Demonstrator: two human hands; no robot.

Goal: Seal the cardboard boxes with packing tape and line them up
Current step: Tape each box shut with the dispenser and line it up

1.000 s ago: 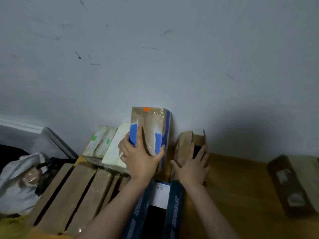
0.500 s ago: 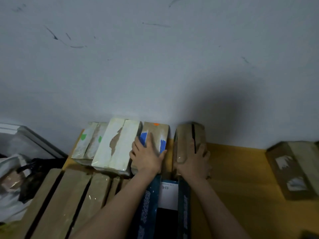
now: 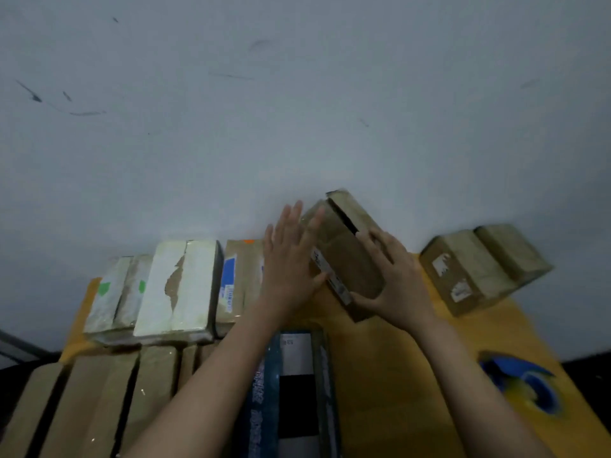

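Brown box (image 3: 350,259) tilted, right hand (image 3: 396,279) gripping edge, left hand (image 3: 291,259) flat

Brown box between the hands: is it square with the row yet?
No, the brown box lies skewed to the row of boxes, the right hand gripping its near end, the left hand flat at its left side.

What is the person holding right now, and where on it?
The right hand grips the tilted brown box round its near right edge; the left hand, fingers straight, lies flat against its left side.
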